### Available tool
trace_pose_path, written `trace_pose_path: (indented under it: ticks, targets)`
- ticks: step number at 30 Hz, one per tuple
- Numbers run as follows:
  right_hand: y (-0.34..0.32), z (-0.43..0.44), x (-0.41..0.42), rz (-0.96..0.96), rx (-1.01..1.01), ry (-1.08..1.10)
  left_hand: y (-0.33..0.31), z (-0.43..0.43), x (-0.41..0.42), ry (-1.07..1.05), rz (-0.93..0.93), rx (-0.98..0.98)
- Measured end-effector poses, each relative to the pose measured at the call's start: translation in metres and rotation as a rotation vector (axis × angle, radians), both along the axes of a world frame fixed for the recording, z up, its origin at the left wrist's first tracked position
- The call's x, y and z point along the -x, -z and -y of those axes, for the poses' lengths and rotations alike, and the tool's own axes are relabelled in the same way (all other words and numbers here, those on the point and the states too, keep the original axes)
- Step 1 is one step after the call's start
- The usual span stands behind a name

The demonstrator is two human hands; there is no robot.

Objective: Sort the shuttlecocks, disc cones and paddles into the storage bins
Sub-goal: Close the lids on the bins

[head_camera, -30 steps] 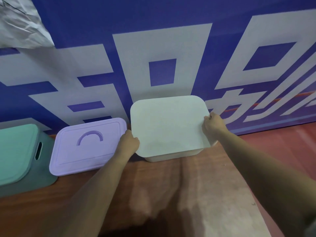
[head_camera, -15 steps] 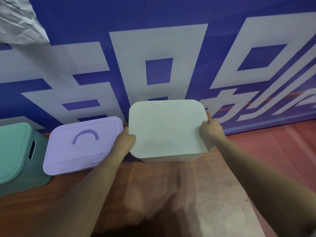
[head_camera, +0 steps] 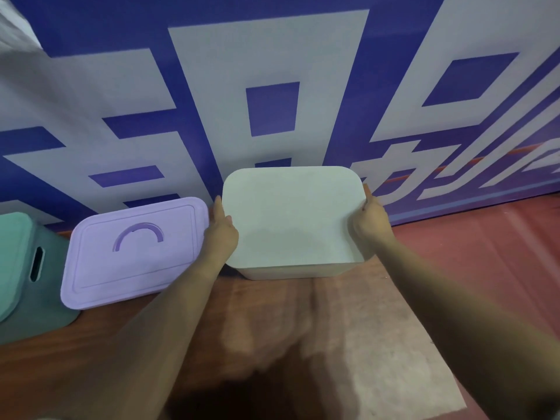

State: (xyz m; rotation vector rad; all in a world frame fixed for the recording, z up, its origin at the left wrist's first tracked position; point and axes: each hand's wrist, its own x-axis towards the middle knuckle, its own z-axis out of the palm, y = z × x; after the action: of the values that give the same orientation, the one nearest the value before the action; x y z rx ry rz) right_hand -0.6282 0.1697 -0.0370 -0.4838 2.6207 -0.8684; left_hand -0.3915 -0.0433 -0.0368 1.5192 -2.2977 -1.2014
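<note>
A white storage bin (head_camera: 295, 271) stands on the floor against the blue banner, covered by a flat white lid (head_camera: 291, 216). My left hand (head_camera: 221, 231) grips the lid's left edge and my right hand (head_camera: 371, 221) grips its right edge. The lid hides what is inside the bin. A purple bin with a lid and arched handle (head_camera: 133, 253) stands just left of my left hand. A teal bin (head_camera: 27, 277) with a slot handle sits at the far left. No shuttlecocks, cones or paddles are in view.
A blue and white banner wall (head_camera: 272, 86) rises directly behind the bins. The floor (head_camera: 454, 268) is reddish-brown, with a pale worn patch in front of the white bin.
The lid has settled flatter onto the white bin. Both hands have slid back along its side edges, and the view has shifted slightly.
</note>
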Motion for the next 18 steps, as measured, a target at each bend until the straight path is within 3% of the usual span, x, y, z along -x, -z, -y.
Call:
trace_pose_path:
  ticks: [3, 11, 15, 18]
  targets:
    - [-0.004, -0.001, -0.014, -0.053, 0.059, -0.003, 0.004, -0.008, -0.004, 0.099, -0.030, 0.089]
    - [0.010, 0.008, -0.008, -0.170, -0.009, -0.114, 0.013, -0.025, -0.019, 0.059, 0.013, 0.177]
    - [0.017, 0.008, -0.010, -0.316, -0.117, -0.174, 0.012, -0.016, -0.015, 0.171, 0.128, 0.510]
    - [0.016, 0.008, -0.012, -0.351, -0.183, -0.280, 0.015, -0.012, -0.004, 0.207, 0.079, 0.439]
